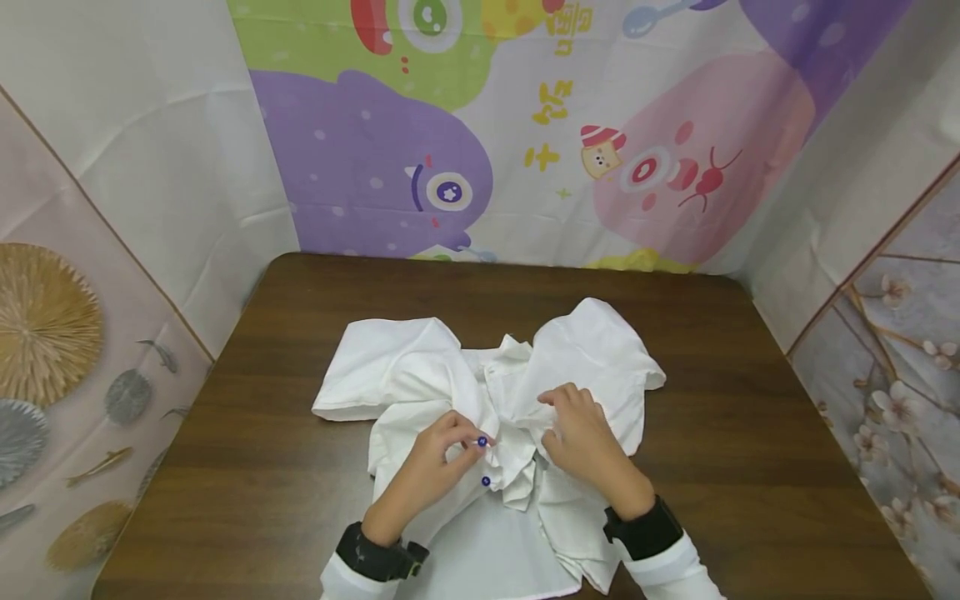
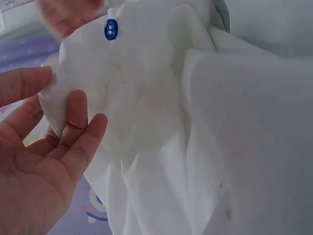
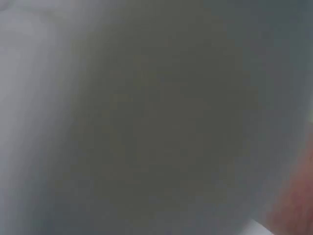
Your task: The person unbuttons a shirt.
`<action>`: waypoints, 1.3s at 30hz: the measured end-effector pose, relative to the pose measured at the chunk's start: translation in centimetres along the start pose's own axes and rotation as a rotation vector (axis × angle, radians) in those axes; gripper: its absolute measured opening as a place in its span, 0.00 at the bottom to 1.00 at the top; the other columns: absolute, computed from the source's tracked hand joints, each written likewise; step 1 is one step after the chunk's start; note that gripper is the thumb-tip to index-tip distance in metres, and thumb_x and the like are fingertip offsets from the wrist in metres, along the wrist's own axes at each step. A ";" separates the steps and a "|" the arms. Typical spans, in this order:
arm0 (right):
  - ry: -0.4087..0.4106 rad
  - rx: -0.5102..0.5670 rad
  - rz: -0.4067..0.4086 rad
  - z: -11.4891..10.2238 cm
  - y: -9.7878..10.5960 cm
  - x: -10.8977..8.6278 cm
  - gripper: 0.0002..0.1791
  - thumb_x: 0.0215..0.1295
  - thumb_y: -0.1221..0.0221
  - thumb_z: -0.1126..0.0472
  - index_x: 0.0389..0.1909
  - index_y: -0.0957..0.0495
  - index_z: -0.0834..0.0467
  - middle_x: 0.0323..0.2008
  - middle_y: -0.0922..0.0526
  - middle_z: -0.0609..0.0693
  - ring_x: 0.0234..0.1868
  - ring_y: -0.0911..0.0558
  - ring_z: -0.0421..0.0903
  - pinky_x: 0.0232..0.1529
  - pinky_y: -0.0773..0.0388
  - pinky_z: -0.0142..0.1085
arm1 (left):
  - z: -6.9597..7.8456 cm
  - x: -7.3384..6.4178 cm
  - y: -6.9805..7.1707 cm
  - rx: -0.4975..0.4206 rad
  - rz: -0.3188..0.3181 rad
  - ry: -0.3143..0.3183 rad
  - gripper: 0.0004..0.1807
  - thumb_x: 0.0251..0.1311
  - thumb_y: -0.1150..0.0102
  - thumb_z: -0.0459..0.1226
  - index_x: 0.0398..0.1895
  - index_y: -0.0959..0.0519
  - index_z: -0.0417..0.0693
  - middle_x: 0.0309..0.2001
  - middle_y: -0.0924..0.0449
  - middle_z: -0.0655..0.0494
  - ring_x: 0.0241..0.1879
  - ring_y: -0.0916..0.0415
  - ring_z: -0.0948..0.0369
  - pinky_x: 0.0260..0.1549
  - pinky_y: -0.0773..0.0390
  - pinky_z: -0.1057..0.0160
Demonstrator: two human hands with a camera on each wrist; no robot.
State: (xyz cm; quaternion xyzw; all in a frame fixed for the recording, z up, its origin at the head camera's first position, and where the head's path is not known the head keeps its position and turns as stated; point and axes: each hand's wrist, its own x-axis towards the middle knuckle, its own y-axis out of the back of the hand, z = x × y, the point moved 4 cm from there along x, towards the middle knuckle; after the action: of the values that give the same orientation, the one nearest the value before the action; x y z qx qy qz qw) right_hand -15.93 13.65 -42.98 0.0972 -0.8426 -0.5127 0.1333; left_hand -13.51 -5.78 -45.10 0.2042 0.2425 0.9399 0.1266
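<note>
A white shirt [image 1: 420, 367] with wide sleeves lies bunched on the table. Two blue buttons show on its front: an upper button [image 1: 482, 442] beside my left fingertips and a lower button [image 1: 486, 481] just below. My left hand [image 1: 438, 454] pinches the edge of the shirt front near the upper button. The left wrist view shows the left hand [image 2: 44, 147] holding that cloth edge, with a blue button [image 2: 111, 29] above. My right hand [image 1: 588, 442] is over the shirt's right side, fingers loosely bent, holding nothing visible. Blurred pale cloth [image 3: 156, 117] fills most of the right wrist view.
Beneath the shirt is a dark brown wooden table [image 1: 750, 467]. Behind it hangs a cartoon-printed cloth [image 1: 375, 167]. Patterned panels stand at the left [image 1: 75, 333] and right [image 1: 885, 400]. Each wrist wears a black band [image 1: 378, 552].
</note>
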 end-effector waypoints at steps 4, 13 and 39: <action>0.080 -0.068 0.021 -1.9 -0.7 0.9 0.18 0.54 0.35 0.57 0.44 0.25 0.61 0.40 0.25 0.54 0.43 0.29 0.52 0.41 0.34 0.43 | 0.1 -0.1 -0.1 -0.006 0.002 -0.015 0.06 0.54 0.42 0.29 0.33 0.17 0.42 0.34 0.24 0.55 0.35 0.25 0.60 0.36 0.25 0.67; 0.093 -0.237 0.068 -3.2 -2.8 2.3 0.12 0.55 0.36 0.52 0.32 0.19 0.57 0.32 0.22 0.51 0.37 0.27 0.50 0.35 0.35 0.41 | 0.5 -0.2 -0.1 -0.010 0.005 -0.044 0.06 0.55 0.41 0.31 0.34 0.17 0.44 0.34 0.24 0.55 0.34 0.25 0.61 0.34 0.26 0.67; 0.160 -0.178 0.317 -3.1 0.1 3.0 0.06 0.55 0.38 0.61 0.24 0.20 0.60 0.24 0.21 0.52 0.31 0.25 0.51 0.34 0.36 0.41 | 2.4 2.2 1.7 0.077 0.163 -0.029 0.17 0.55 0.52 0.23 0.35 0.16 0.49 0.35 0.21 0.57 0.39 0.28 0.60 0.38 0.30 0.64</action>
State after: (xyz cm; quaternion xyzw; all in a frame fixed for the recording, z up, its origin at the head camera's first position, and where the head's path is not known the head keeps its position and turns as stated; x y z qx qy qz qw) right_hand -17.74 10.17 -41.16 -0.0085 -0.7854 -0.5483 0.2871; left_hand -14.65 -5.46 -41.59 0.2417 0.2593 0.9339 0.0454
